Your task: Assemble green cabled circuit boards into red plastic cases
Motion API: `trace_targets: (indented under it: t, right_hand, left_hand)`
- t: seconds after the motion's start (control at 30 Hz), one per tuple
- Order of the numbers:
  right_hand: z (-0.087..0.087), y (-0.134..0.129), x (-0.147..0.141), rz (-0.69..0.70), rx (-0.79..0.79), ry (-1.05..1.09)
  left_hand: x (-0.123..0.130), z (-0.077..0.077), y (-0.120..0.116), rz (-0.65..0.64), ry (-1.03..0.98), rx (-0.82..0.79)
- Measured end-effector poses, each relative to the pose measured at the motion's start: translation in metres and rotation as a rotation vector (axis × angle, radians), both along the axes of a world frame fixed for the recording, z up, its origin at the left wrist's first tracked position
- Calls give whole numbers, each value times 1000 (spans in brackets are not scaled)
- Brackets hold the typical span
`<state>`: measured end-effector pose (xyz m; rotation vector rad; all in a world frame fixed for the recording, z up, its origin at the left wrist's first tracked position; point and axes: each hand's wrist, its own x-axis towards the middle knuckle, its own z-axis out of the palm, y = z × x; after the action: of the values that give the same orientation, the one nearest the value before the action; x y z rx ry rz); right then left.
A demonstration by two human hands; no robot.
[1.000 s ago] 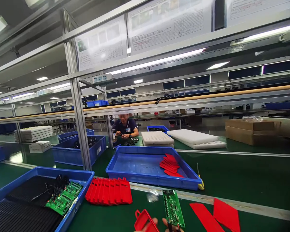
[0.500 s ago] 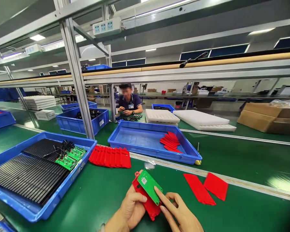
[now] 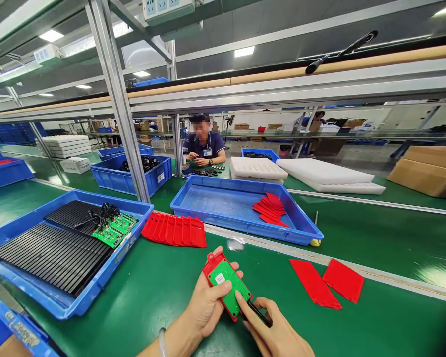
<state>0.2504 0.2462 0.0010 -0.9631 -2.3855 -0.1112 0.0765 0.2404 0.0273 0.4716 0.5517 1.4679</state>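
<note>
While your left hand grips the red case from below and around its left side, its thumb presses on the green board, which lies in the case with its white label up. Your right hand has its index fingertip on the board's near end, and a black cable runs from there along that hand's fingers – whether they clamp it you cannot tell. A bangle circles your left wrist.

On the green surface just ahead and to the left of your left hand sits a row of red shells. Beyond both hands is a blue tray with red pieces at its right end. Two red plates lie to the right of your right hand, past its fingers. Well to the left of your left hand, another tray carries black slotted panels, with more boards – green too – and black leads on them.
</note>
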Motion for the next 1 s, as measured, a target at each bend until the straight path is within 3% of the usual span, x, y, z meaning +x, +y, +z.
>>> trace_targets:
  t: [0.1, 0.2, 0.33, 0.43, 0.5, 0.73, 0.87, 0.93, 1.0]
  right_hand:
    - [1, 0, 2, 45, -46, -15]
    - [7, 2, 4, 28, -249, 94]
    - [18, 7, 4, -19, -807, 472]
    - [23, 8, -2, 167, -1296, 639]
    - [23, 6, -8, 253, -1445, 696]
    - [21, -2, -21, 195, -1562, 883]
    - [18, -2, -26, 203, -1631, 825]
    - [18, -1, -25, 111, -1498, 627]
    - [17, -2, -22, -1, -1133, 418]
  left_hand:
    - [3, -3, 0, 39, 50, -13]
    - [2, -5, 1, 60, 50, -49]
    - [0, -3, 2, 3, 39, -114]
    - [3, -1, 0, -68, 56, -135]
    - [6, -1, -3, -89, 80, -136]
    - [13, -7, -7, -37, 187, -80]
    - [16, -14, -4, -171, -35, -35]
    - [17, -16, -2, -139, -104, -2]
    - [16, -17, 1, -25, -102, 34]
